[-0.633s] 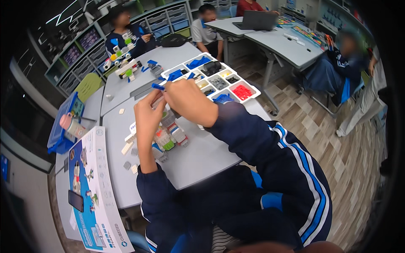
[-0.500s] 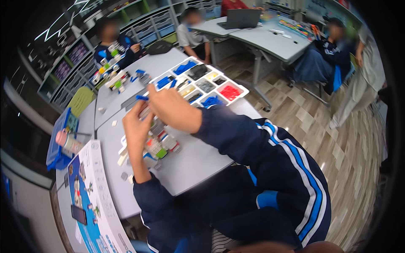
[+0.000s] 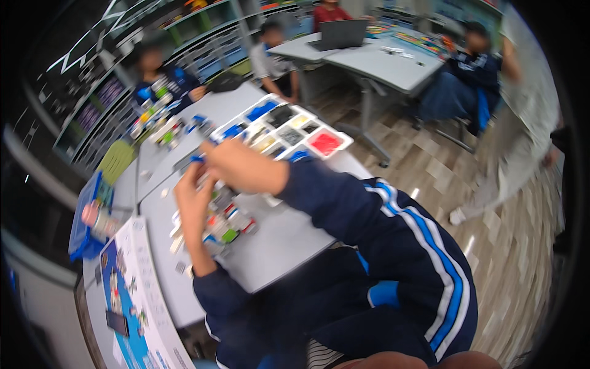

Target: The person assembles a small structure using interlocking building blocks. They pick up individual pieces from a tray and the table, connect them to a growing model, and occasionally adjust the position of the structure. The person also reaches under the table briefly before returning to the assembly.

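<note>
My left hand (image 3: 192,200) is raised over the table with its fingers bent together at the top. My right hand (image 3: 246,167) reaches across from the right, its curled fingers meeting the left fingertips. A small blue building piece (image 3: 196,158) shows at the fingertips of both hands, pinched there; its exact shape is blurred. Just below and behind the hands lies an assembly of building blocks (image 3: 229,235) in white, grey, red and green, partly covered by the left hand. Beyond the right hand, a white sorting tray (image 3: 345,139) holds blue, black, grey, yellow and red pieces.
A printed box (image 3: 150,270) with a dark phone (image 3: 117,323) on it lies at the left. Past it stand a pink-capped bottle (image 3: 92,215) and a blue bin (image 3: 83,237). Across the table a person (image 3: 175,86) sits by another block model (image 3: 166,129). Someone in pale clothes (image 3: 522,111) stands at right.
My head view has shifted slightly. Both hands stay together around the blue piece, with small finger movement. The person in pale clothes at the right has stepped, one foot now showing on the floor.
</note>
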Tool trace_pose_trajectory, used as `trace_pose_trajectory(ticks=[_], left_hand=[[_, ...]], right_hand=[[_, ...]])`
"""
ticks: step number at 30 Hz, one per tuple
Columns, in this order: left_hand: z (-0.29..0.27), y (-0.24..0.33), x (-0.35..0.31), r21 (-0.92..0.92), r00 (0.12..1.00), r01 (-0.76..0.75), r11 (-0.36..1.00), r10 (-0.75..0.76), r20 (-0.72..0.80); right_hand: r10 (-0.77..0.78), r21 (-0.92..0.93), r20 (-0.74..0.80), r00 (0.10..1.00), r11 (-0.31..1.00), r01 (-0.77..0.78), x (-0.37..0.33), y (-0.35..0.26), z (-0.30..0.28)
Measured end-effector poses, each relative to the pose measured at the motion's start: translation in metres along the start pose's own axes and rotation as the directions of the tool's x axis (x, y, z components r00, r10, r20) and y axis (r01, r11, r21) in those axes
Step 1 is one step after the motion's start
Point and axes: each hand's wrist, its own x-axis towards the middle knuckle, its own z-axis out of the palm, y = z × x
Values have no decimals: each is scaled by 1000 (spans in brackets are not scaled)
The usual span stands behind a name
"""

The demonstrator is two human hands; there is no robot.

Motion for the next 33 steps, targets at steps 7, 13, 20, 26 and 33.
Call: trace_pose_trajectory(ticks=[7, 13, 20, 26, 33], left_hand=[[0, 4, -4, -28, 998, 5, 1000, -7, -59], [-1, 15, -3, -5, 996, 81, 997, -81, -26], [-17, 22, -15, 105, 1000, 22, 994, -21, -17], [-42, 25, -46, 130, 1000, 9, 991, -9, 3], [-62, 14, -68, 110, 1000, 2, 994, 1, -19]], right_hand=[[137, 414, 164, 977, 889, -195, -4, -12, -106], [226, 334, 107, 968, 909, -249, -3, 6, -135], [198, 251, 153, 968, 940, -232, 11, 88, -112], [387, 61, 296, 873, 905, -421, 15, 153, -28], [503, -297, 410, 761, 862, -410, 5, 171, 18]])
